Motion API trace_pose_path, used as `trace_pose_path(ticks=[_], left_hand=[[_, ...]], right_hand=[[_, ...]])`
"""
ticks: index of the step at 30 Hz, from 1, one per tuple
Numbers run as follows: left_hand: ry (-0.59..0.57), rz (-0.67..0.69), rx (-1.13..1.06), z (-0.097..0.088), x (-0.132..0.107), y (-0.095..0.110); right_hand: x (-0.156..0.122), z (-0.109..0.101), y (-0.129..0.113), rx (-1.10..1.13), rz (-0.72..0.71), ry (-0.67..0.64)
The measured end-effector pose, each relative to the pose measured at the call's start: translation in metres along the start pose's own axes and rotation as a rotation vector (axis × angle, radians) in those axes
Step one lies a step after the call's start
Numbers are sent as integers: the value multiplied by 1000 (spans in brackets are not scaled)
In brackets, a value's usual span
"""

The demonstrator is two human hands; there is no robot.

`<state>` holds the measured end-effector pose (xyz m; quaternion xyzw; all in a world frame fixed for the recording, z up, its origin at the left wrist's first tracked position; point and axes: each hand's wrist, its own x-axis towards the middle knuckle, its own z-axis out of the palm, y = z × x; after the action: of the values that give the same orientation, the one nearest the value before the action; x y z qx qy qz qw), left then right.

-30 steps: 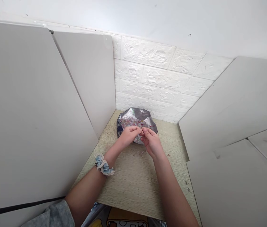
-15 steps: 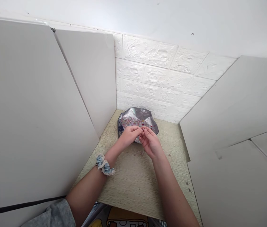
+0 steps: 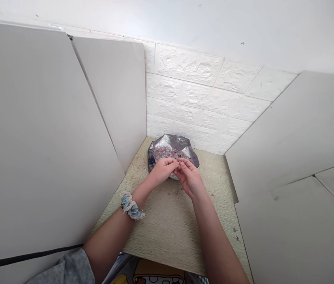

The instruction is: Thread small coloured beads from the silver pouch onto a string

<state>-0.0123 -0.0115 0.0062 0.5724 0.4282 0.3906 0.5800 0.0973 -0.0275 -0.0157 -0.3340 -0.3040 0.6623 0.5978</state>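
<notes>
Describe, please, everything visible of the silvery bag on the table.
The silvery bag looks like shiny, crinkled foil, greyer at the right, with a dark blue patch at its left. Small multicoloured bead-like pieces spread across its middle. It lies on the pale table near the white wall. The left hand and right hand hide part of its near side; contact is unclear.

Indoor nook, perhaps a home
White brick-embossed wall [image 3: 190,92], upper centre; pale wood-grain tabletop [image 3: 167,227], lower centre; flat white panel [image 3: 36,134], left.
</notes>
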Motion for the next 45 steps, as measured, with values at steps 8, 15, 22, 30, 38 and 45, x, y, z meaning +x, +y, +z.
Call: trace_pose_path(ticks=[8,15,22,30,38,45], left_hand=[[-12,-15,-43,0,-1,4],[-11,-17,-35,0,-1,3],[-16,-44,-58,0,-2,5],[-29,-52,-50,-2,-2,4],[-26,-35,-46,-3,0,2],[-31,-35,-38,-2,-1,2]], right_hand=[[1,0,0,-24,-25,35],[1,0,1,-22,-27,23],[1,-2,0,-100,-54,22],[1,-3,-2,-190,-115,22],[0,-1,-2,-196,-123,34],[0,-4,-2,-179,-99,19]])
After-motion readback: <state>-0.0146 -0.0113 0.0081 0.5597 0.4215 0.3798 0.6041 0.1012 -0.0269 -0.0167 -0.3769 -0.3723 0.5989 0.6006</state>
